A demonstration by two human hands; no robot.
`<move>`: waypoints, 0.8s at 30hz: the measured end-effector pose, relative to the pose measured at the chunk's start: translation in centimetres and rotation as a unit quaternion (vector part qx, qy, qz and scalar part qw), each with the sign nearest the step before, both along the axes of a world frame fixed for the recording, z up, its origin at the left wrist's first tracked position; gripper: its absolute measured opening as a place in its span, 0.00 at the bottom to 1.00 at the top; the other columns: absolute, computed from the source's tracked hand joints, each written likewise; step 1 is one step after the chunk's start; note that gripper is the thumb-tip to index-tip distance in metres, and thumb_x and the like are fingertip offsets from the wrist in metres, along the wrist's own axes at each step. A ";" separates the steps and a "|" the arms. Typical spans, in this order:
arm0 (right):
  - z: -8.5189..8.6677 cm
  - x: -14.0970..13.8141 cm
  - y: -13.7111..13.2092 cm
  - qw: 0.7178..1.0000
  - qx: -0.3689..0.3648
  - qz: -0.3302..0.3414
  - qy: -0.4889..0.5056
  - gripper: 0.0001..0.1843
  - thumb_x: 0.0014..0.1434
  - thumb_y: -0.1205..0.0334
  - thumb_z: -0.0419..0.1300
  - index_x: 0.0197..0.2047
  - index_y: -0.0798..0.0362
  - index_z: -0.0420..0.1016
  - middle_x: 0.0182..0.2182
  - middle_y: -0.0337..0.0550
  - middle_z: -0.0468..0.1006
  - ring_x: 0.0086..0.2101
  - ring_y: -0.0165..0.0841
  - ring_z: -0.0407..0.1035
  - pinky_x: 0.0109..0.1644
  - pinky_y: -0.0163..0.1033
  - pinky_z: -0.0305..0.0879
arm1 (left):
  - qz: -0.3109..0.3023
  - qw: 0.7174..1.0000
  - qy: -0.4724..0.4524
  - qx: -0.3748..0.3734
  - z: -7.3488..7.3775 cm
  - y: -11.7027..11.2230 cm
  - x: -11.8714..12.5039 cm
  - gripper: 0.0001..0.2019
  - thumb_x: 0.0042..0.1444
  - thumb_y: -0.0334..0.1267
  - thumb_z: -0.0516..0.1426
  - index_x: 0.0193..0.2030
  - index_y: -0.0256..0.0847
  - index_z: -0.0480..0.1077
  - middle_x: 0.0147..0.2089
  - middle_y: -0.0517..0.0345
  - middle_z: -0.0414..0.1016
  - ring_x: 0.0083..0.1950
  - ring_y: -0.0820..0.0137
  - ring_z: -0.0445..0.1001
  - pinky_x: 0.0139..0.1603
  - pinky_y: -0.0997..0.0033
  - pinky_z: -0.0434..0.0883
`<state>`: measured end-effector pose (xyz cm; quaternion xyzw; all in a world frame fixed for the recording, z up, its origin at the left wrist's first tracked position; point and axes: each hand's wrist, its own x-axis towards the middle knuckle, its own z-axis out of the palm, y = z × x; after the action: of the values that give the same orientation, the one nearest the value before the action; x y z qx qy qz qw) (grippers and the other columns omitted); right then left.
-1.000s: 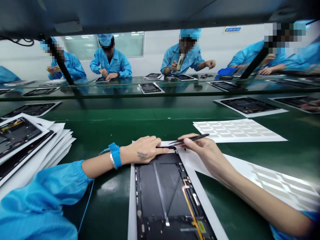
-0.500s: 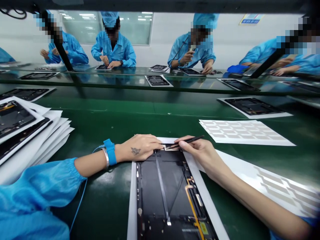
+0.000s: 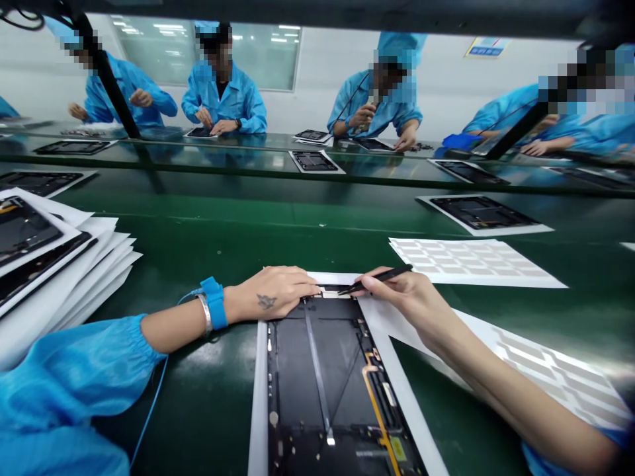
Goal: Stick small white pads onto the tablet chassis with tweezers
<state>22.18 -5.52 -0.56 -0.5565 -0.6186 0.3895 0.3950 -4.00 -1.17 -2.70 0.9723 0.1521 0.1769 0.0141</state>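
Sliding slightly left across the head view since the earlier frame are the hands and everything on the counter.

Head view, items as seen:
- Left hand (image 3: 270, 293): lying flat, fingers together and extended, resting on the top edge of the white backing sheet (image 3: 325, 278); blue wrist strap (image 3: 214, 303) is circling the wrist beside a silver bangle (image 3: 204, 313).
- Right hand (image 3: 397, 297): closing narrowly, pinching black tweezers (image 3: 381, 277), their tips reaching a small pale strip (image 3: 330, 291).
- Dark tablet housing (image 3: 317, 390): lying on that sheet just below both hands, on the green counter (image 3: 223, 231), with an orange flex cable (image 3: 377, 410) running along it.
- Sheets of pale adhesive pads (image 3: 471, 262): lying to the right, one passing under the right forearm.
- Stacked housings on white sheets (image 3: 30, 238): piling up at left.
- Co-workers in blue smocks (image 3: 223, 99): working across the line, hands on their own housings.
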 end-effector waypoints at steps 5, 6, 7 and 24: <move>0.2 1.4 0.1 1.000 -0.019 -0.009 -0.001 0.24 0.46 0.34 0.68 0.24 0.49 0.84 0.36 0.49 0.81 0.39 0.46 0.74 0.47 0.49 0.71 | -0.005 1.000 -0.012 0.003 -0.2 0.1 -0.2 0.16 0.64 0.26 0.47 0.54 0.34 0.70 0.54 0.50 0.76 0.57 0.62 0.72 0.57 0.62 0.72; 0.2 1.6 0.2 1.000 -0.025 -0.010 0.003 0.24 0.45 0.34 0.68 0.25 0.49 0.84 0.37 0.49 0.81 0.40 0.46 0.74 0.47 0.49 0.71 | -0.008 1.000 -0.013 0.002 -0.2 0.1 -0.2 0.16 0.63 0.26 0.47 0.54 0.34 0.70 0.54 0.49 0.76 0.57 0.62 0.72 0.57 0.62 0.72; 0.2 1.7 0.2 0.999 -0.030 -0.015 0.011 0.24 0.45 0.35 0.68 0.25 0.49 0.84 0.37 0.49 0.81 0.39 0.45 0.74 0.47 0.48 0.71 | -0.010 1.000 -0.012 0.000 -0.1 0.0 -0.2 0.17 0.63 0.25 0.47 0.54 0.33 0.70 0.54 0.49 0.76 0.57 0.62 0.71 0.57 0.62 0.71; 0.0 2.4 1.0 0.977 0.052 -0.145 0.145 0.26 0.47 0.36 0.68 0.35 0.52 0.81 0.29 0.47 0.83 0.36 0.41 0.76 0.39 0.42 0.68 | 0.049 0.940 0.252 -0.224 6.8 4.1 8.4 0.04 0.58 0.36 0.58 0.39 0.43 0.67 0.33 0.64 0.71 0.33 0.71 0.68 0.31 0.72 0.56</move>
<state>24.55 -4.50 -0.56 -0.5572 -0.4867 0.3717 0.5608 4.41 2.94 4.11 0.9481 0.2336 -0.1123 0.1842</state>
